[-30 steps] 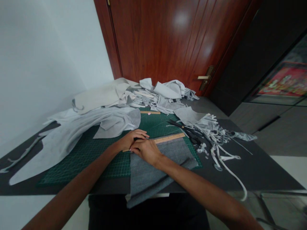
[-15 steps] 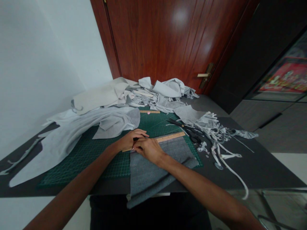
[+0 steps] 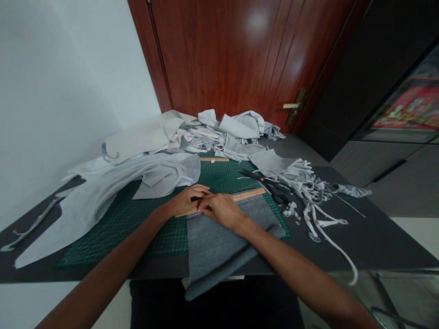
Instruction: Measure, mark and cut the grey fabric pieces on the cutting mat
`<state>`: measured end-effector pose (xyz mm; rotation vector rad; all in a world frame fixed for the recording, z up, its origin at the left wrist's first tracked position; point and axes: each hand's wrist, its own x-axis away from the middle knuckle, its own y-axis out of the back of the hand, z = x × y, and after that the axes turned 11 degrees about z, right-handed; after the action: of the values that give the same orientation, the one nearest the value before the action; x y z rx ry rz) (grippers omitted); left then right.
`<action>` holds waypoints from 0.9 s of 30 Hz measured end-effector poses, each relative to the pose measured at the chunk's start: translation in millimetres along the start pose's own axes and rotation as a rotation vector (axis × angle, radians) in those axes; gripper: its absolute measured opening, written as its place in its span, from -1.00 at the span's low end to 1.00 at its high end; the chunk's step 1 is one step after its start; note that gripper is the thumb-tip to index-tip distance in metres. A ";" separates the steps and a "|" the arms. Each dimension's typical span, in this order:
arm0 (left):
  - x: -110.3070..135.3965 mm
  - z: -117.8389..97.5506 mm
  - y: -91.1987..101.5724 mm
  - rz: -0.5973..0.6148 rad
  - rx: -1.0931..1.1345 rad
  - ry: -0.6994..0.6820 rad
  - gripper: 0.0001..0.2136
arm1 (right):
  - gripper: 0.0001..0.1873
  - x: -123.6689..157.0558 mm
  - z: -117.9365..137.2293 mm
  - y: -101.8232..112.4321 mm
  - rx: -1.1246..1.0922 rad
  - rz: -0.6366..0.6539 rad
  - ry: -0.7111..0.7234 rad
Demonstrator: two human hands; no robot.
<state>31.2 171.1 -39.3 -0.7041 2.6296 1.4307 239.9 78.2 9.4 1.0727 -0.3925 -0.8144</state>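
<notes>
Hands: two are seen over the cutting mat (image 3: 113, 237), the arms angled in from either side.
Left hand (image 3: 187, 202): fingers are curled, a small black item (image 3: 196, 198) being pinched.
Right hand (image 3: 221, 211): fingers are pressed together against the wooden ruler (image 3: 247, 195); any grip cannot be told.
Grey fabric (image 3: 212, 251): one piece is laid over the mat's near edge, under the ruler.
Second ruler (image 3: 214, 159): one is lying at the mat's far edge.
Scissors (image 3: 255, 177): one pair is lying on the mat's far right.

A white wall (image 3: 68, 91) meets a glossy reddish-brown wooden door (image 3: 219, 59) with a brass lever handle (image 3: 291, 106), beside a dark cabinet (image 3: 343, 96), above a pale tiled floor (image 3: 414, 233).
</notes>
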 end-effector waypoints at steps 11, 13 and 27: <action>1.6 4.4 -2.0 -0.033 -0.013 -0.023 -0.79 | -0.91 3.7 -11.2 2.6 0.012 0.006 -0.016; 1.4 4.5 -2.5 -0.038 -0.012 -0.014 -0.81 | -0.91 3.7 -11.4 2.8 -0.002 0.008 -0.009; -4.0 -6.9 -2.7 -0.018 0.026 0.017 -0.74 | -0.89 -5.3 4.5 -7.1 -0.008 0.009 0.011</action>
<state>37.0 165.7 -36.3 -0.7378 2.6426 1.3889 230.7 77.7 5.6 1.0666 -0.3841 -0.8016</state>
